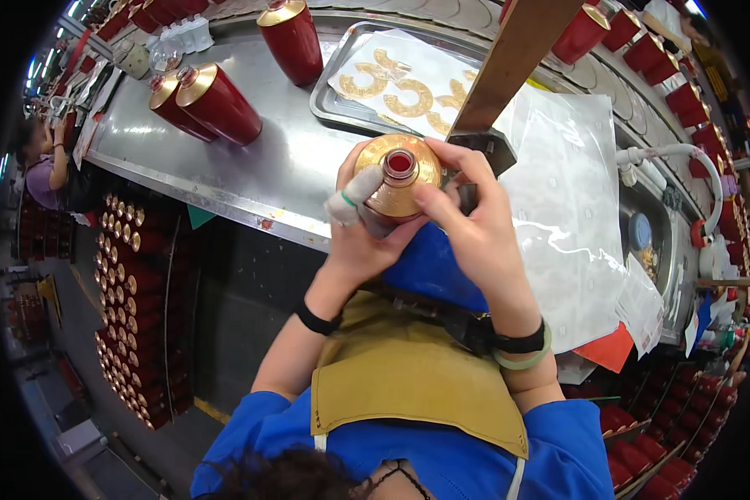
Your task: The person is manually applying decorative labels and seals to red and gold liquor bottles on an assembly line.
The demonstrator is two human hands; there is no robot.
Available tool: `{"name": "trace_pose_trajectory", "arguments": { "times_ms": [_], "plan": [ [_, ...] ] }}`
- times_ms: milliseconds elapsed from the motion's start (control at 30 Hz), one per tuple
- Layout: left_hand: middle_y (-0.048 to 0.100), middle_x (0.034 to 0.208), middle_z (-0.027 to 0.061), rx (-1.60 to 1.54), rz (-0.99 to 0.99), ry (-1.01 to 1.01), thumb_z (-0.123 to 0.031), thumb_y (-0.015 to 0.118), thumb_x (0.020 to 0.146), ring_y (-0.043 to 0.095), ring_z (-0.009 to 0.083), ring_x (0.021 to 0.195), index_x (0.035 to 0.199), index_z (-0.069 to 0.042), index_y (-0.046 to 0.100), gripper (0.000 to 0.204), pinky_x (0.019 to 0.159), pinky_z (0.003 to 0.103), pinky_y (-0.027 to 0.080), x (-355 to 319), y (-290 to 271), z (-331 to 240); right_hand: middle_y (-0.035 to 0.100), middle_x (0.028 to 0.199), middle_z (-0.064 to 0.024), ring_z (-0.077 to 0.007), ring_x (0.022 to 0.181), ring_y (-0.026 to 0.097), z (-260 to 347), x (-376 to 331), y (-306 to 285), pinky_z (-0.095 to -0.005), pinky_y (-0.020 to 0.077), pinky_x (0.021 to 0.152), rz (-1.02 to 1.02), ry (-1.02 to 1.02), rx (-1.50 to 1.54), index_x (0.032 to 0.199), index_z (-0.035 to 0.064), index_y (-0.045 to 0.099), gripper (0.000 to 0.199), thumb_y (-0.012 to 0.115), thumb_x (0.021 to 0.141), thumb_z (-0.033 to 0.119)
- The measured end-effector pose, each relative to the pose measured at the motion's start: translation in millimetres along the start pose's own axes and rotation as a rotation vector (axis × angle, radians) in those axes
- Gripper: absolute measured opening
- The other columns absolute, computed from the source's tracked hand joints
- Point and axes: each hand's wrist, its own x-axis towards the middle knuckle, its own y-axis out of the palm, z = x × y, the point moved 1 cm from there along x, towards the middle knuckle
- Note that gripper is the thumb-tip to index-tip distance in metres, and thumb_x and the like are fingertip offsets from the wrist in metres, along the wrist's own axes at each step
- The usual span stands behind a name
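Note:
Both my hands hold a bottle with a gold shoulder (415,178) upright in front of me, its open mouth facing up. Its left side rests in my left hand (360,218), where one finger wears a whitish cover with a green band and lies on the gold shoulder. From the right, my right hand (473,215) grips it, the thumb pressed on the gold part. Most of the bottle's body is hidden under the shoulder and my hands. Just beyond is a metal tray (329,98) with gold C-shaped pieces (408,97) on a white sheet.
Red bottles with gold shoulders (218,104) stand at the left, another red bottle (292,46) beside the tray. A brown post (508,62) rises right of the tray. Clear plastic sheeting (562,217) covers the right side, before a sink (654,225). Another person (46,171) is far left.

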Motion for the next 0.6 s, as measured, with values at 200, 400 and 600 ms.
{"name": "trace_pose_trajectory", "arguments": {
  "times_ms": [200, 400, 600],
  "plan": [
    [0.042, 0.165, 0.0212, -0.338, 0.116, -0.247, -0.02, 0.08, 0.096, 0.053, 0.0318, 0.144, 0.155, -0.007, 0.041, 0.072, 0.123, 0.042, 0.039, 17, -30, -23, 0.064, 0.104, 0.002, -0.002, 0.077, 0.046, 4, -5, -12, -0.0219, 0.0394, 0.067, 0.027, 0.144, 0.163, 0.138, 0.0012, 0.069, 0.038, 0.073, 0.104, 0.018],
    [0.049, 0.162, 0.0121, -0.733, -0.135, -0.484, -0.01, 0.056, 0.111, 0.056, 0.0212, 0.14, 0.155, -0.004, 0.047, 0.045, 0.12, 0.04, 0.044, 17, -9, -42, 0.057, 0.088, 0.007, -0.0006, 0.073, 0.041, -6, -2, 2, -0.02, 0.0369, 0.066, 0.051, 0.15, 0.235, 0.144, 0.0045, 0.065, 0.046, 0.076, 0.102, 0.019],
    [0.046, 0.163, 0.0158, -0.707, -0.118, -0.462, -0.008, 0.06, 0.109, 0.055, 0.0241, 0.142, 0.149, -0.006, 0.049, 0.041, 0.119, 0.042, 0.046, 16, -9, -39, 0.055, 0.086, 0.0084, -0.0006, 0.071, 0.041, -8, -1, 1, -0.0196, 0.0365, 0.066, 0.051, 0.159, 0.226, 0.143, 0.0052, 0.066, 0.047, 0.079, 0.098, 0.017]
  ]
}}
